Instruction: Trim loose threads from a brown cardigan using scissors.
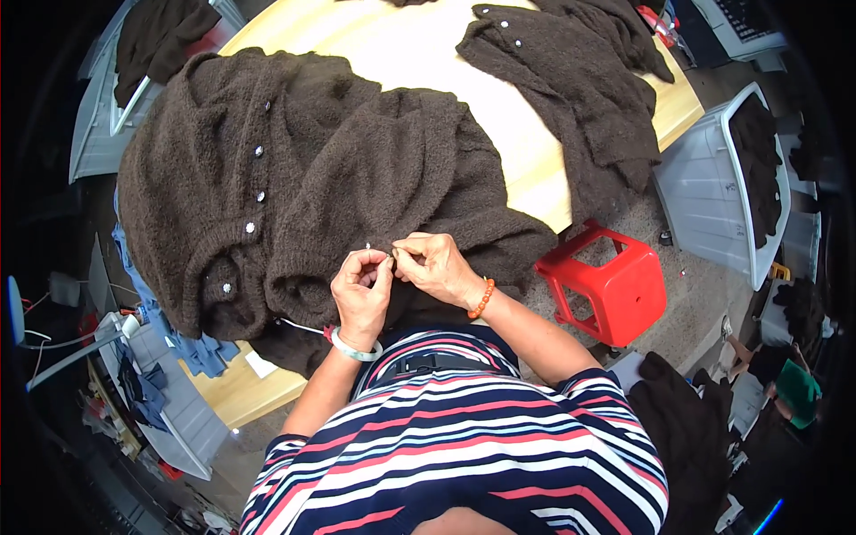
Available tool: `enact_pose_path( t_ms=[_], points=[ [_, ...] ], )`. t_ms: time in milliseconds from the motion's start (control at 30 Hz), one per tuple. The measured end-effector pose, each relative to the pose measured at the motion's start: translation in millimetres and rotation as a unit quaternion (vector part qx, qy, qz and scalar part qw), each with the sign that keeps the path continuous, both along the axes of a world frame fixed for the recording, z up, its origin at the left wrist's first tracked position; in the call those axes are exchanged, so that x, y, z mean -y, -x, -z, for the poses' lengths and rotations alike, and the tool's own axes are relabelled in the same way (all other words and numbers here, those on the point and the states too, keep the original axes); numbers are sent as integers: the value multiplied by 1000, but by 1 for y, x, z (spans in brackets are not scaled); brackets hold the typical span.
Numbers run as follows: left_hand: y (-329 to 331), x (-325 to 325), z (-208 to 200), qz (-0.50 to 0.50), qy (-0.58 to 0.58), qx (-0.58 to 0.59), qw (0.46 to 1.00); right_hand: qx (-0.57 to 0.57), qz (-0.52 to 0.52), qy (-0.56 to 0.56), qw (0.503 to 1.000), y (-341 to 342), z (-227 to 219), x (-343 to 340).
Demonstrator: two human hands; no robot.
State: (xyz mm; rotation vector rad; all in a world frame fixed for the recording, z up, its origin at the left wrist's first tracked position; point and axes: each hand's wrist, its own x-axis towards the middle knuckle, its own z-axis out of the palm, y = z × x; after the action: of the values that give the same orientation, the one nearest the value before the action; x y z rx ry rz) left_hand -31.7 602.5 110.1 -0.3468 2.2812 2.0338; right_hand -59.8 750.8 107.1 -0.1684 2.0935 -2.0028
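A dark brown knitted cardigan (348, 169) lies heaped over the table in front of me, with a row of shiny buttons (259, 152) down its left part. At its near edge my left hand (361, 290), with a pale bangle on the wrist, is closed in a pinch. My right hand (441, 267), wearing an orange bead bracelet (481, 299), pinches right beside it, the fingertips nearly meeting. Whatever sits between the fingers is too small to make out. One more shiny button (367, 245) shows just beyond my left fingers.
More brown knitwear (571, 89) lies at the right of the wooden table (419, 45). A red stool (615, 285) stands at the right, below a white bin (713, 178) holding brown garments. Another bin (98, 134) is at the far left; blue denim (201, 352) hangs near the table's left edge.
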Motion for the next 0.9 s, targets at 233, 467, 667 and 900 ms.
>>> enact_pose_path(
  t_ms=[233, 467, 667, 900],
  points=[
    [9, -1, -7, 88, 193, -162, 964, -136, 16, 7, 991, 9, 11, -1],
    [11, -6, -5, 124, 217, -300, 921, -142, 56, -35, 988, -5, 26, -8],
    [94, 34, 54, 264, 146, -809, 505, -170, 110, -15, 979, -15, 10, -1],
    [19, 16, 23, 195, 219, -243, 925, -235, 138, -77, 959, -15, 45, 9]
  ],
)
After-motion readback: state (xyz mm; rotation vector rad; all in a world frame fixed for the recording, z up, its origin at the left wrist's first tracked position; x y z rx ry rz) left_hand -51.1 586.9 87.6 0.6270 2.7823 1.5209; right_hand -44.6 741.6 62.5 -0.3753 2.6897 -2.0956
